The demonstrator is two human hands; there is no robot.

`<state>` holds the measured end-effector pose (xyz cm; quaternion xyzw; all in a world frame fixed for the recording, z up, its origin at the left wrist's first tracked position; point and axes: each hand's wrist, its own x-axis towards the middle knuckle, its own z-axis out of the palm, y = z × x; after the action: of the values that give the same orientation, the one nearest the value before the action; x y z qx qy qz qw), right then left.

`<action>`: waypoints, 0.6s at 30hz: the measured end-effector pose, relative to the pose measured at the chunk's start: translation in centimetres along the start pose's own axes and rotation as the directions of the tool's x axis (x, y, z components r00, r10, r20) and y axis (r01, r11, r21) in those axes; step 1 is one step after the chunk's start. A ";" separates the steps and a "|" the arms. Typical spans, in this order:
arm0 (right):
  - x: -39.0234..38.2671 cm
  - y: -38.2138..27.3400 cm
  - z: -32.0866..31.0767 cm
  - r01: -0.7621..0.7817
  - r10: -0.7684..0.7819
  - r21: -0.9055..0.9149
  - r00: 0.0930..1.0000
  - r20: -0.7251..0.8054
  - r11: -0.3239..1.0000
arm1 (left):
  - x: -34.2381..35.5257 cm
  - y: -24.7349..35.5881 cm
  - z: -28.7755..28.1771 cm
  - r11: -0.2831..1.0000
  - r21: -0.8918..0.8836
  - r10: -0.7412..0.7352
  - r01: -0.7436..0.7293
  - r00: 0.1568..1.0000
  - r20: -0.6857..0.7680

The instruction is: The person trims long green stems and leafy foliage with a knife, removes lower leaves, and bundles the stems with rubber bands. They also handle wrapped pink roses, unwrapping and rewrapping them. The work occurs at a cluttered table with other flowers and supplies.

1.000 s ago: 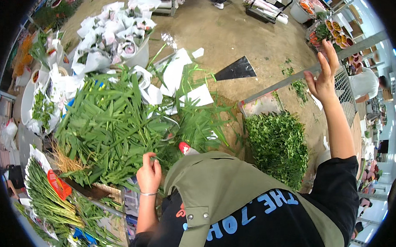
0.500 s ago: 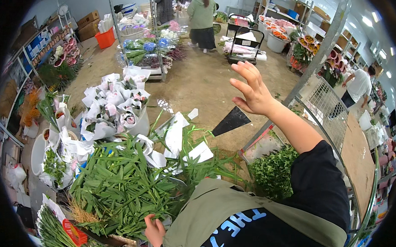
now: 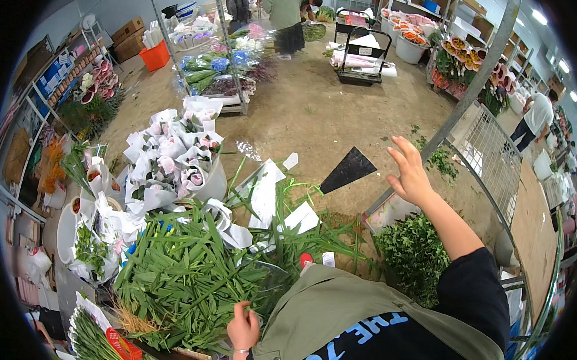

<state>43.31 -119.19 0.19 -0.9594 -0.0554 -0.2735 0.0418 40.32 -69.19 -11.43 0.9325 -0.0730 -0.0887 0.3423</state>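
My right hand (image 3: 409,173) is raised in the air on the right, open, its fingers apart and nothing in it. Below that arm stands a bunch of leafy green foliage (image 3: 407,252). My left hand (image 3: 243,327) is low by my apron (image 3: 345,306), fingers loosely bent, with nothing visible in it. Just beyond it lies a big heap of cut green leaves (image 3: 190,281). White paper sheets (image 3: 263,200) and stray stems lie past the heap. On the floor near my right hand is a flat black wedge-shaped piece (image 3: 349,171).
Paper-wrapped pale roses (image 3: 171,156) fill a white bucket behind the heap. At lower left are long-stemmed flowers (image 3: 99,336) and a red basket (image 3: 123,346). A slanted metal post (image 3: 484,81) and wire mesh (image 3: 487,152) border the right. A black trolley (image 3: 363,57) and other people are farther off.
My right hand has come down and to the right, still open. My left hand has shifted slightly right, and its fingers look more bent. The view has turned a little.
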 end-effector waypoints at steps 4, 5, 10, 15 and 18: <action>-1.7 -0.6 -0.3 -0.092 0.092 -0.004 0.995 0.044 0.996 | 1.4 0.8 0.9 0.998 0.024 0.055 -0.056 0.998 0.039; -1.4 -1.0 -0.3 -0.077 0.077 0.007 0.995 0.060 0.997 | 1.5 0.7 1.2 0.998 0.026 0.064 -0.065 0.997 0.040; 1.8 -3.0 2.0 0.042 -0.044 0.035 0.998 0.036 0.998 | 1.3 0.3 0.5 0.996 -0.010 0.085 -0.085 0.996 0.010; 5.3 -5.6 4.6 0.121 -0.128 0.147 0.991 0.038 0.982 | -1.3 -1.8 -0.6 0.998 -0.013 -0.070 0.069 0.996 -0.063; 5.2 -5.4 6.2 0.105 -0.116 0.161 0.991 0.064 0.981 | -2.4 -2.3 -0.6 0.994 -0.004 -0.110 0.110 0.991 -0.083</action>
<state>50.17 -112.69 -2.02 -0.9579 -0.1315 -0.2349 0.1000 38.28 -66.57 -12.23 0.9382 -0.0075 -0.0687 0.3392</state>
